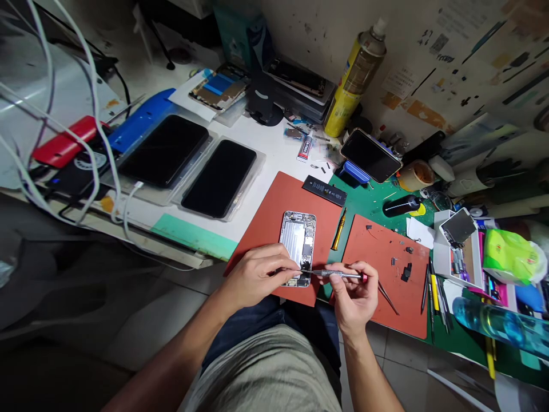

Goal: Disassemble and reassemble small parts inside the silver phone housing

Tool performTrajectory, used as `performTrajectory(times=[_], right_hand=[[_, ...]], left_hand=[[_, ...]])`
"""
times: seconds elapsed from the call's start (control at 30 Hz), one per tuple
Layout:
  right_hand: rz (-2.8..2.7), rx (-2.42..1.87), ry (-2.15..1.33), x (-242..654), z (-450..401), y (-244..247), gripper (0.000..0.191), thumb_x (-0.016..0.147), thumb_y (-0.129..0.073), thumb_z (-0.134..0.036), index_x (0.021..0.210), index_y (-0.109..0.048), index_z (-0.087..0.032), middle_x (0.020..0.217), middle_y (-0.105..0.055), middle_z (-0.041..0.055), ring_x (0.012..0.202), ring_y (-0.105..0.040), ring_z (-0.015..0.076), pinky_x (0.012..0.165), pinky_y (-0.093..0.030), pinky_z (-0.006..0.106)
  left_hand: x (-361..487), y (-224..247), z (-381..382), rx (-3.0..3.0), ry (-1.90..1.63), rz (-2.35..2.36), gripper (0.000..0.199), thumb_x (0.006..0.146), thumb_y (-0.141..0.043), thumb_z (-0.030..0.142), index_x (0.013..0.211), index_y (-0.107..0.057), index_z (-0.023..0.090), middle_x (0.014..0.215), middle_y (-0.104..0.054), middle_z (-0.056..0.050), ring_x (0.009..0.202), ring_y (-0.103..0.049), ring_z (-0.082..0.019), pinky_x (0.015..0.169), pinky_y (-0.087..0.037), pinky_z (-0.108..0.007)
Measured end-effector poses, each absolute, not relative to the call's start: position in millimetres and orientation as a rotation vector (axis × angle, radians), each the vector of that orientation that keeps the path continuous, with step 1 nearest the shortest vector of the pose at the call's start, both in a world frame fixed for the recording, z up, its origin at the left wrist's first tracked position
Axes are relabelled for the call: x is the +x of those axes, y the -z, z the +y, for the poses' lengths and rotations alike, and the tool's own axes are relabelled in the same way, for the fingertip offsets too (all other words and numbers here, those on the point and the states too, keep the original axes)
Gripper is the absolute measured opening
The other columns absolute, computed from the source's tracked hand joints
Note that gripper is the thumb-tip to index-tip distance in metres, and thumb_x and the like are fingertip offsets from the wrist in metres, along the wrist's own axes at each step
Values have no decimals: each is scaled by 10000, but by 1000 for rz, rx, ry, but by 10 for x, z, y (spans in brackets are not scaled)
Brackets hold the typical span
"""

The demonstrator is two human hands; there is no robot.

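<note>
An opened phone body [295, 234] with its inner parts exposed lies on the left red-brown mat [261, 229]. In my right hand [354, 292] is a thin metal screwdriver [338, 274] with a red end, pointing left over the lower part of the phone. My left hand [261, 274] rests at the phone's lower left, thumb and fingers pinched together by the screwdriver's tip. Whatever those fingertips hold is too small to make out. Beyond the phone lies a black phone battery [325, 190]. To its right is a gold-coloured screwdriver [338, 230].
Small parts and tweezers [388, 298] lie on the right mat [360, 240]. Two dark-screened devices, a tablet-like one [165, 150] and a phone [219, 178], sit at left. A yellow spray can [355, 77], a propped phone [371, 154] and a water bottle [497, 320] stand or lie around the edges.
</note>
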State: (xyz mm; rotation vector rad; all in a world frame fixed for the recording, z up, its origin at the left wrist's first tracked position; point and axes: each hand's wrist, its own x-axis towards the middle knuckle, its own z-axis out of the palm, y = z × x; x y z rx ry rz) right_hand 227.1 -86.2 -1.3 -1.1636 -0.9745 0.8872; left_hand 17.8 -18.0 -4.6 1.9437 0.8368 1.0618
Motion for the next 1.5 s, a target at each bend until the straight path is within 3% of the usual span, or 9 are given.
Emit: performTrajectory(times=[0.47,0.57,0.73,0.87,1.17,1.5], right_hand=[[-987,-1217,-850,2289,-838,-7,298,1008,-768,-278,1164,-515,-251,939,-840,42,714,-831,207,641,-703,335],[-1009,-1275,-779,2347,-939,-92,288,1008,-759,-218,1194,-540,-242,945,-834,38,687,-822,184,637,-705,306],[-1444,-1378,-395,2456,-1219,-243,498,919,-796,-50,1341,-600,-229,1064,-819,75,869,-842,219,718,-743,334],[-1636,-1398,-207,2462,-1264,-293,609,880,-820,-14,1404,-594,-224,1088,-807,74,884,-842,218,756,-745,321],[-1616,-1471,-266,2404,-1260,-325,528,921,-786,-37,1367,-585,-236,1064,-798,69,875,-835,206,741,-739,315],[-1792,-1468,-167,2350,-1175,-327,511,962,-757,-68,1411,-568,-224,1014,-824,64,832,-844,202,718,-730,281]], left_hand=[[134,28,-163,1994,-1002,830,105,942,-825,225,1034,-782,201,880,-723,-8,755,-700,-126,634,-546,-220],[126,46,-164,2003,-1014,822,104,945,-819,220,1035,-774,193,886,-721,-12,770,-701,-130,655,-551,-228],[132,29,-159,2049,-1020,804,116,969,-705,107,996,-774,196,892,-710,-25,834,-676,-157,749,-556,-286],[117,-46,-159,2135,-945,738,194,915,-690,79,972,-802,228,861,-647,-17,858,-609,-189,809,-503,-348],[123,3,-206,2486,-802,704,179,934,-650,177,1010,-796,250,862,-572,-28,864,-505,-226,814,-395,-390],[152,13,-205,2508,-824,715,172,933,-658,181,1006,-801,239,857,-586,-29,853,-505,-225,812,-392,-383]])
